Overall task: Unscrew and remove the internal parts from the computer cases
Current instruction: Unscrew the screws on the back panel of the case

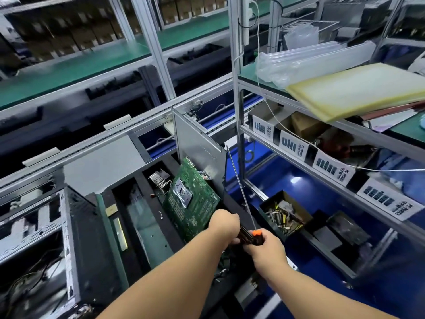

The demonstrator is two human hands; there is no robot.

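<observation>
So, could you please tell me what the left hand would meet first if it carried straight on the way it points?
Probably the green motherboard: the left hand points up along the forearm's line, and the board's lower edge lies just beyond its knuckles, though depth is unclear.

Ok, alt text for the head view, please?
Both hands, left hand and right hand, grip a black tool with an orange tip beside a tilted green motherboard leaning out of an open computer case; a black bin of screws sits right.
</observation>
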